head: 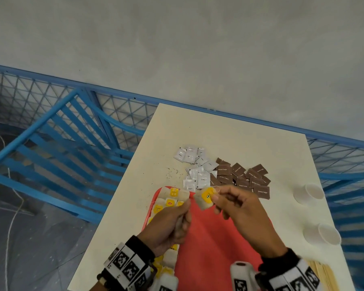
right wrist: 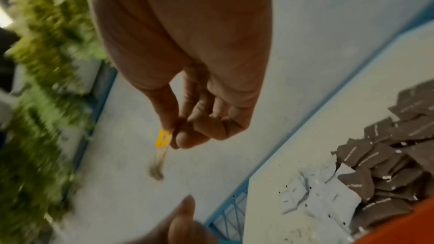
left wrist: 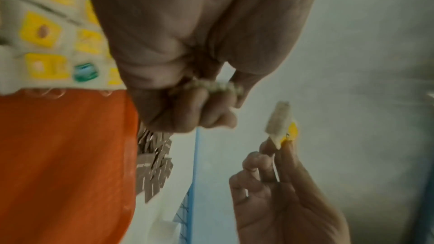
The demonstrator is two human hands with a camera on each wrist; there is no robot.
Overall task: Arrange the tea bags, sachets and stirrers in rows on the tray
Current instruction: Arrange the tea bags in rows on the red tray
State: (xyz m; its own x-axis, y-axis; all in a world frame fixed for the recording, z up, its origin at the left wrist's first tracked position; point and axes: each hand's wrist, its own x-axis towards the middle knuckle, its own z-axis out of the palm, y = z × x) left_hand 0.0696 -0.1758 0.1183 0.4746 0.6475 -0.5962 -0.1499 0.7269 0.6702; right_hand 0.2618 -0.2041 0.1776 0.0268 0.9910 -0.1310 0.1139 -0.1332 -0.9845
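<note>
Held tea bag: a tea bag with a yellow tag is up in the air over the far edge of the red tray, near its far left corner, tilted, not touching the tray
Right hand: the right hand pinches this tea bag by the yellow tag between thumb and forefinger; the other fingers are loosely curled below; in the right wrist view the bag hangs down from the fingertips
Left hand: the left hand is curled round a second tea bag, of which only a crumpled pale edge shows between the fingers; it hovers over the left part of the tray, just beside the held tea bag
Rows on tray: tea bags with yellow tags lie side by side along the tray's left side, from the far corner toward the person, partly hidden under the left hand and wrist
Tray: red, lying on the near half of the cream table; its middle and right part show bare red
White sachets: a loose heap of white sachets on the table just beyond the tray
Brown sachets: a heap of brown sugar sachets to the right of the white ones, touching them
Stirrers: pale wooden stirrers lie at the near right of the table, beside the right wrist
Cups: two white paper cups lie on their sides near the table's right edge, well apart from the tray
Crumbs: dark specks are scattered on the table left of the white sachets
Surroundings: a blue metal frame with mesh stands to the left of the table, before a grey wall
</note>
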